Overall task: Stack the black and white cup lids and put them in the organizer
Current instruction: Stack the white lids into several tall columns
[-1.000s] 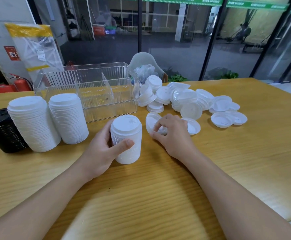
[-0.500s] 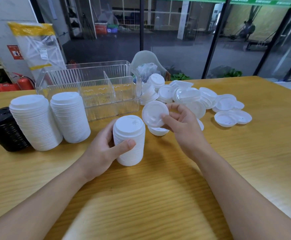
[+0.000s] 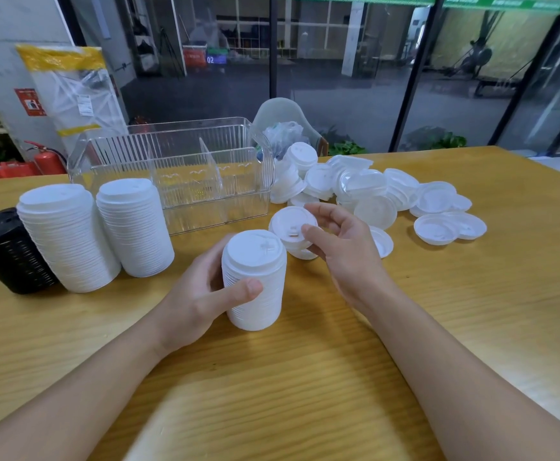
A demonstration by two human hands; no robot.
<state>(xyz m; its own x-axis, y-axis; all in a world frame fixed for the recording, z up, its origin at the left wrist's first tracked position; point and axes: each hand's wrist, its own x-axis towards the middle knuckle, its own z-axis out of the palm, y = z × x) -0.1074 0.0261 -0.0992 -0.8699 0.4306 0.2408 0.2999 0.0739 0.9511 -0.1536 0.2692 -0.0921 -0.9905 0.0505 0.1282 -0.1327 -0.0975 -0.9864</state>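
Observation:
My left hand (image 3: 202, 294) grips a short stack of white lids (image 3: 255, 281) standing on the wooden table (image 3: 471, 311). My right hand (image 3: 342, 247) pinches a single white lid (image 3: 290, 222), top side up, just right of and behind that stack's top. Several loose white lids (image 3: 375, 191) lie in a pile behind my right hand. At the left stand two tall white lid stacks (image 3: 69, 237) (image 3: 135, 227) and a black lid stack (image 3: 5, 251). The clear plastic organizer (image 3: 178, 151) sits behind them, with a divider and nothing visible inside.
A pale chair (image 3: 282, 114) with a plastic bag on it stands behind the table's far edge. A red fire extinguisher (image 3: 47, 161) and a wrapped package (image 3: 69, 91) are at the far left. Glass walls close the background.
My right hand picked a lid from the table, lifted it, and turned it top side up beside the stack's top. My left hand kept its grip on the stack.

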